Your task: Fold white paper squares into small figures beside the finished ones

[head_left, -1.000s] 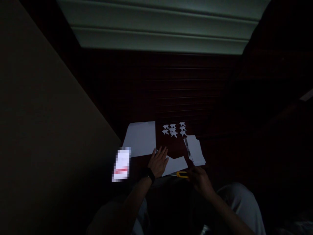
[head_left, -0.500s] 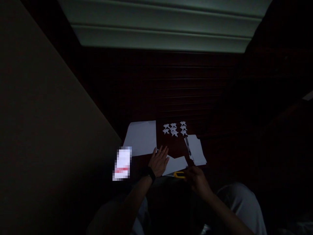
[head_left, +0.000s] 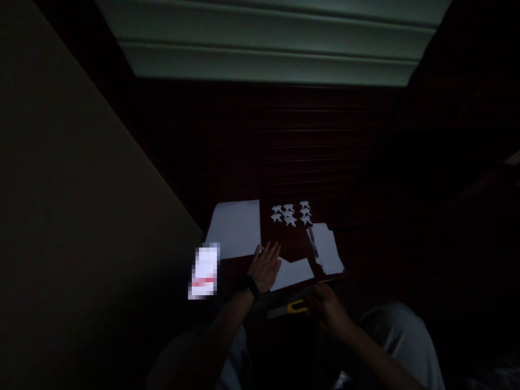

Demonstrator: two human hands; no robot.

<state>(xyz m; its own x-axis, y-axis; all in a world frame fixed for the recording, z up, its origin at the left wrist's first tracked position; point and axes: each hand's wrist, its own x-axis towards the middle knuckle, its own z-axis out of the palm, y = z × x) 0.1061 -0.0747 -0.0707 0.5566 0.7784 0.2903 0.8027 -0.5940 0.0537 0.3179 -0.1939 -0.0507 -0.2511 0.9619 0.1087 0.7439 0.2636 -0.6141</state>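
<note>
My left hand (head_left: 265, 268) lies flat with fingers stretched on the left end of a notched white sheet of paper (head_left: 296, 272) at the table's near edge. A dark watch band circles that wrist. My right hand (head_left: 325, 307) is closed round a yellow utility knife (head_left: 298, 306), its long blade out and pointing left. The knife is below the sheet's near edge and apart from it. Several small white paper cutouts (head_left: 289, 215), jagged and star-like, lie behind my left hand in the dark room.
A large white sheet (head_left: 235, 228) covers the table's left side. On the right lies a stack of white paper (head_left: 327, 249) with a pen (head_left: 313, 242) along its left edge. A bright pixelated patch (head_left: 204, 272) shows at left. A wall (head_left: 81, 179) borders the left.
My right hand has drawn the utility knife down and toward me, away from the sheet's near edge. My left hand stays pressed on the paper.
</note>
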